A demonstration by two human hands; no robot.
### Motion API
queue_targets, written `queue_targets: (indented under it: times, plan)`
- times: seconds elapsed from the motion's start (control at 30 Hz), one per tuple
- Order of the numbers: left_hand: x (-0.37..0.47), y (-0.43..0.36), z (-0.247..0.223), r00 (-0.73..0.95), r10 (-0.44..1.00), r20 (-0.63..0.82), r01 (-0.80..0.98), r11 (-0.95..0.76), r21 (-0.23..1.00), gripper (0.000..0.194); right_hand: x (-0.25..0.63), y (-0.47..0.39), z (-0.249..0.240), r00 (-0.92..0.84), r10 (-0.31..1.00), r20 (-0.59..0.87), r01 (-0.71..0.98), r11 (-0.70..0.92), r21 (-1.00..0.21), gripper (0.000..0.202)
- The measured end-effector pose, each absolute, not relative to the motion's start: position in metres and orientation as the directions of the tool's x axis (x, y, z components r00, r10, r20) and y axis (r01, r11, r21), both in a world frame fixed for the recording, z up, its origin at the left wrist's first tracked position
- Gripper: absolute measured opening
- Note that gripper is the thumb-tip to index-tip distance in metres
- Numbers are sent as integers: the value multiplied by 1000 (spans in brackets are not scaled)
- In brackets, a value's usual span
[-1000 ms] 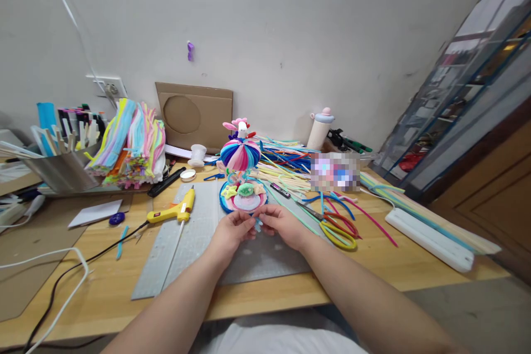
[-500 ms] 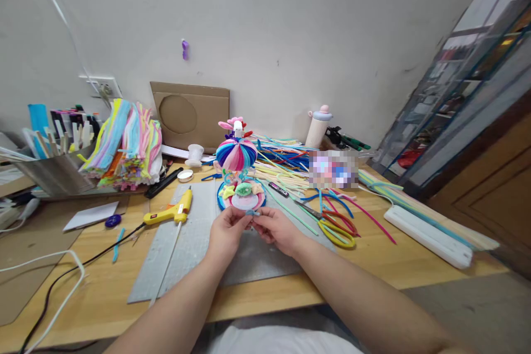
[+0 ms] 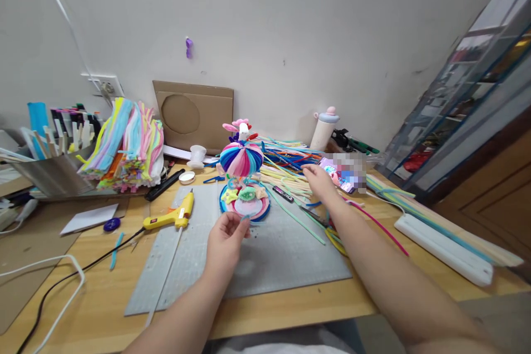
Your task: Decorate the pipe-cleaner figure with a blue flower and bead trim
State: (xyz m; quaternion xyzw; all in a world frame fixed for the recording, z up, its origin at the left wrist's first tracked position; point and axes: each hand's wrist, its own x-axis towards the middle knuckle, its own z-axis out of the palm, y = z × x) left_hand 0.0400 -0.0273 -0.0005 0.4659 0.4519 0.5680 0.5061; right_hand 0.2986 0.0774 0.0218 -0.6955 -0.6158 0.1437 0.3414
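Observation:
My left hand (image 3: 226, 239) is closed in a pinch on a small blue pipe cleaner piece (image 3: 245, 217), mostly hidden by the fingers. Just beyond it stands a pipe cleaner ornament: a striped pink, blue and white ball (image 3: 241, 158) above a round pink and blue base (image 3: 260, 209). Yellow, green and peach shapes sit on that base. Over to the right, my right hand (image 3: 322, 183) reaches over the pipe cleaners (image 3: 286, 157), fingers stretched out and nothing visible in them. A phone (image 3: 342, 174) lies beside it. Scissors (image 3: 337, 240) are partly hidden under the right forearm.
A grey cutting mat (image 3: 274, 268) covers the table's middle. On its left lies a yellow glue gun (image 3: 178, 215) with a black cord. Pipe cleaner bundles (image 3: 128, 144), cardboard (image 3: 211, 121) and a bottle (image 3: 324, 130) stand behind. A white power strip (image 3: 443, 249) lies right.
My right hand has let go of the small blue piece and moved right and away, over the pipe cleaners by the phone. The left hand keeps its pinch near the ornament's base.

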Motion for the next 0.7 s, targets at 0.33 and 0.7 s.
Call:
queue_targets:
  times: [0.33, 0.7]
  plan:
    - [46, -39, 3, 61, 998, -6, -128, 14, 992, 27, 320, 154, -32, 363, 932, -3, 883, -344, -320, 60]
    - [46, -41, 5, 53, 998, -36, -158, 44, 986, 26, 313, 150, -17, 334, 942, -30, 926, -335, -173, 63]
